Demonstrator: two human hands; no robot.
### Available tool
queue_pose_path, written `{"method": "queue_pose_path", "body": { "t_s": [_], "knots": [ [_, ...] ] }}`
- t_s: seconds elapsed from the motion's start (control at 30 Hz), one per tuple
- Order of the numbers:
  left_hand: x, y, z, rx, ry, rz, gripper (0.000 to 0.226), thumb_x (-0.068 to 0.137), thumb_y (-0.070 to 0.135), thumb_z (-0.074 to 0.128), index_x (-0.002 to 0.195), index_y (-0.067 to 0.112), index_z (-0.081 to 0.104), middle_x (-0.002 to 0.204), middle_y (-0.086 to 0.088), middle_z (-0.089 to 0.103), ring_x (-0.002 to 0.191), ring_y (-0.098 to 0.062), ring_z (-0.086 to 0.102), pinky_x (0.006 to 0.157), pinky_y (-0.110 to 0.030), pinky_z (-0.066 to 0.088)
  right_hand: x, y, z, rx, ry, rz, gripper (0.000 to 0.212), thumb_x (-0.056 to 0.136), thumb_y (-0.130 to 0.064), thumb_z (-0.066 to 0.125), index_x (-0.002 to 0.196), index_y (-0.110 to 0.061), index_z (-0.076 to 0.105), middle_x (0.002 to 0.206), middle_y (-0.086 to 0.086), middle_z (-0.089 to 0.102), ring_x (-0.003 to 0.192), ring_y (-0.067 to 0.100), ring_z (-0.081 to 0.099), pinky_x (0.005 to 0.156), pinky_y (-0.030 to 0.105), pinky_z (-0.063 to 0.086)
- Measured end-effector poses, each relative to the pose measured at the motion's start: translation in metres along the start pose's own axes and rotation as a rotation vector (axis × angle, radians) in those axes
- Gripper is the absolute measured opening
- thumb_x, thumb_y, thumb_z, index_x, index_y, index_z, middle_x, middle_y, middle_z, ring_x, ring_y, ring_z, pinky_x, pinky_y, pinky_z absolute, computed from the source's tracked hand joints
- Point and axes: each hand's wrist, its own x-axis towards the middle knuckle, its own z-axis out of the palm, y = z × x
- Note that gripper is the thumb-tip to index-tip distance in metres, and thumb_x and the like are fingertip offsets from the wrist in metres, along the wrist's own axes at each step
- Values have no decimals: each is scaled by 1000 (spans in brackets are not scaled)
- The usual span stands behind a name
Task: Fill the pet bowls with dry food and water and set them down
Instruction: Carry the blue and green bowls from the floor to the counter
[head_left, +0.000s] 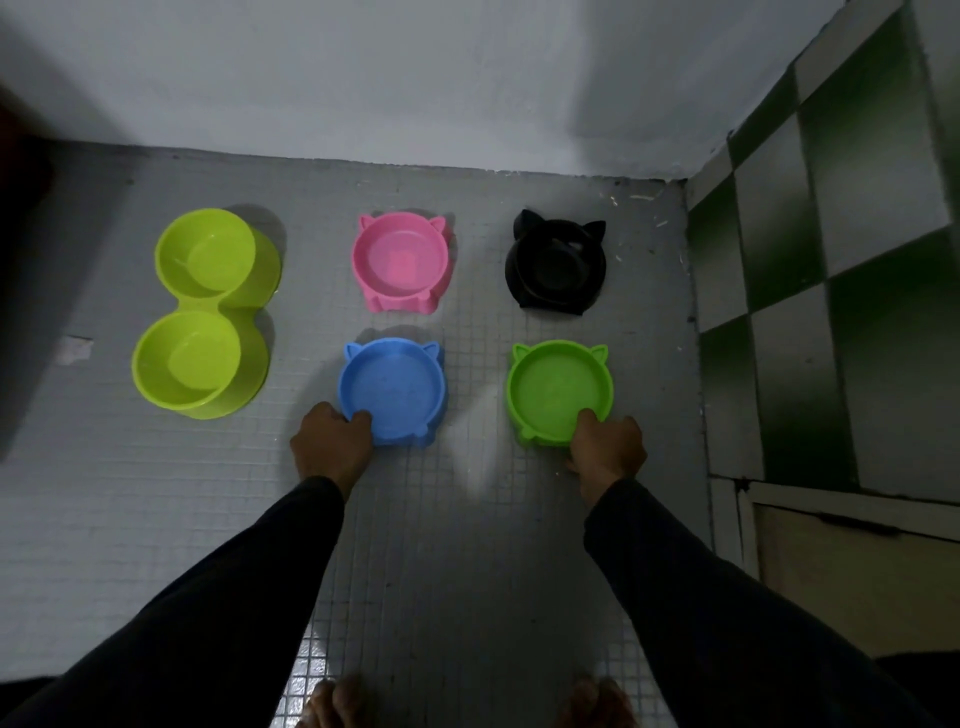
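Head view: left hand (332, 448) grips blue bowl (392, 391), right hand (607, 448) grips green bowl (558, 392), rims pinched, likely for lifting both.

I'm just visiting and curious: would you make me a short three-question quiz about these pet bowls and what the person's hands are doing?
1. True or false: the left hand grips the pink bowl.
2. Which bowl does the right hand hold? A) black bowl B) green bowl C) yellow-green double bowl
3. Fill in: none of the bowls visibly holds any ____.

Key:
1. False; it grips the near rim of the blue bowl.
2. B; the thumb hooks over its near rim.
3. Food; no kibble shows in any bowl, though the black one is too dark to be sure.
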Motion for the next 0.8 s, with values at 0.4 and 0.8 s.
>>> {"method": "queue_pose_path", "body": {
  "t_s": [0.4, 0.8],
  "knots": [
    [-17, 16, -6, -647, -106, -150, 69, 82, 2, 70, 143, 24, 47, 114, -6, 56, 100, -32, 64, 75, -52, 63, -55, -21, -19, 369, -35, -6, 55, 72, -33, 69, 123, -37, 51, 113, 2, 61, 95, 30, 64, 80, 49, 59],
    [-38, 32, -17, -859, -286, -133, 60, 84, -4, 56, 120, 42, 69, 118, -6, 68, 105, -35, 66, 62, -36, 57, -68, -30, -14, 482, -231, 12, 64, 65, -30, 59, 126, -49, 60, 116, -2, 68, 101, 26, 68, 81, 57, 61]
  ]
}}
